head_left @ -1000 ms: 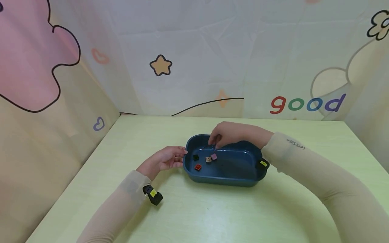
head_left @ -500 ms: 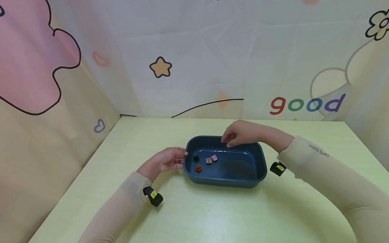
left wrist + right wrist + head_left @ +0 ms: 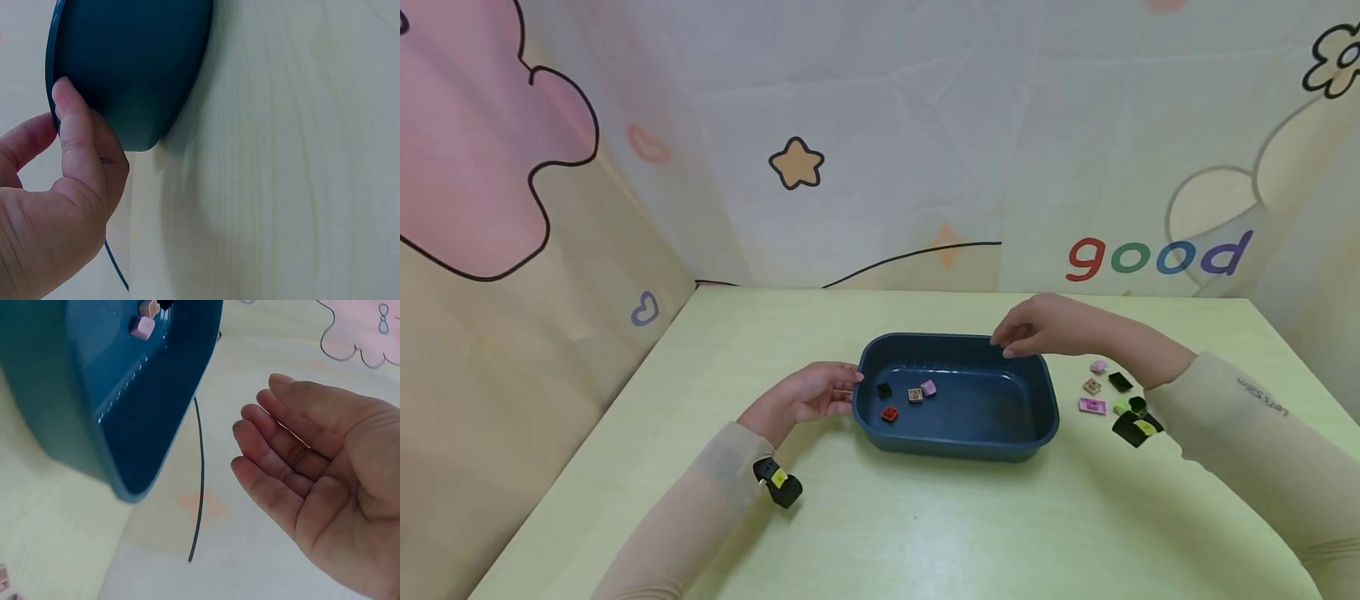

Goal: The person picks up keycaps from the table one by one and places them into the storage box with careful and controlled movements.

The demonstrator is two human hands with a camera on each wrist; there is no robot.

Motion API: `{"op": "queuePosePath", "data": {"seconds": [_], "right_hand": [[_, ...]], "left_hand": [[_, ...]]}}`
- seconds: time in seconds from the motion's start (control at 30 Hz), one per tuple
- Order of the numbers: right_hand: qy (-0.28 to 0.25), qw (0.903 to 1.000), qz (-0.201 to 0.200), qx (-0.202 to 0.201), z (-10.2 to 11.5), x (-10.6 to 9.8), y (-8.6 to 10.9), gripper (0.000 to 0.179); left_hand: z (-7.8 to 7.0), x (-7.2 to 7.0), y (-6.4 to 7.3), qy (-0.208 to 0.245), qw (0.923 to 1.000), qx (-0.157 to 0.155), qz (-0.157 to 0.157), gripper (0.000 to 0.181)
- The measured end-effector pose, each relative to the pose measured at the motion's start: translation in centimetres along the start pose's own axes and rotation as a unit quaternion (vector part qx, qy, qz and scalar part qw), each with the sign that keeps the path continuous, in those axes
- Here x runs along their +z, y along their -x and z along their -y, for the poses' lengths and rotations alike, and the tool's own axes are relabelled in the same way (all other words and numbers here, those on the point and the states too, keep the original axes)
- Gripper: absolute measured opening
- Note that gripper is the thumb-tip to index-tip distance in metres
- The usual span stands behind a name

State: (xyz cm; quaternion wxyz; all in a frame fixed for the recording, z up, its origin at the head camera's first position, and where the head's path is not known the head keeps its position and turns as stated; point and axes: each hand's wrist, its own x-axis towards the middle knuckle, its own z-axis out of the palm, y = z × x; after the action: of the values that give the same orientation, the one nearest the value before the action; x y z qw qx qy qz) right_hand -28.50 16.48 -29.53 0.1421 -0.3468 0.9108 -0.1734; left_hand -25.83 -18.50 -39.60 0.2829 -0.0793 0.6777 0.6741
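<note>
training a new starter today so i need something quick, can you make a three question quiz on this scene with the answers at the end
1. Multiple choice: what is the left grip touching?
A) the printed star
B) the blue tub
C) the word "good"

2. True or false: the right wrist view shows nothing held in the right grip.

3. Count: in the head view, how many things can be seen lying inside the tub?

Key
1: B
2: True
3: Four, namely a red piece, a pink piece, a tan piece and a dark piece
</note>
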Motion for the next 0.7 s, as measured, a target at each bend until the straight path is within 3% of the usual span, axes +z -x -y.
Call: {"op": "queuePosePath", "data": {"seconds": [0.7], "right_hand": [[-0.019,0.9970,-0.043,0.061,-5.9,1.2,6.0,0.029]], "left_hand": [[0.0,0.0,0.1,0.010,0.9999,0.004,0.013,0.009]]}}
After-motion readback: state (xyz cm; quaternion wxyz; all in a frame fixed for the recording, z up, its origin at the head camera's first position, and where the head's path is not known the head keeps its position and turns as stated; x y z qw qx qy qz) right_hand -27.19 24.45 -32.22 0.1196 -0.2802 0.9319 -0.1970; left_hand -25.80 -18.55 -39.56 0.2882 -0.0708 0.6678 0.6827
